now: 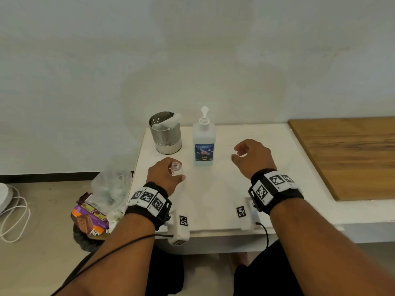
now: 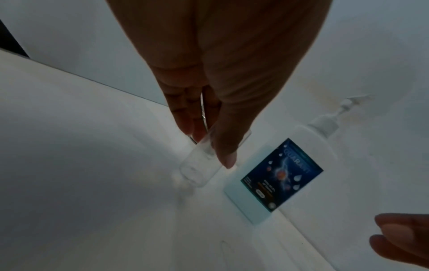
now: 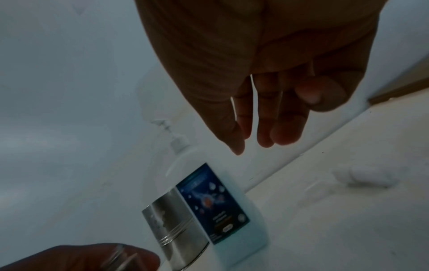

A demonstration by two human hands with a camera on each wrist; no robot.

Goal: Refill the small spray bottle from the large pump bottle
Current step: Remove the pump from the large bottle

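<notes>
The small clear spray bottle has no top on and its neck is bare. My left hand grips it upright near the table's left front, thumb and fingers round its body. The large pump bottle, with pale blue liquid, a blue label and a white pump, stands just right of and behind it. To the right of the pump bottle, my right hand hovers with loosely curled fingers and holds nothing.
A perforated steel cup with white wadding stands left of the pump bottle. A small whitish blurred object lies on the white table. A wooden board covers the right. A bag of wrappers sits on the floor.
</notes>
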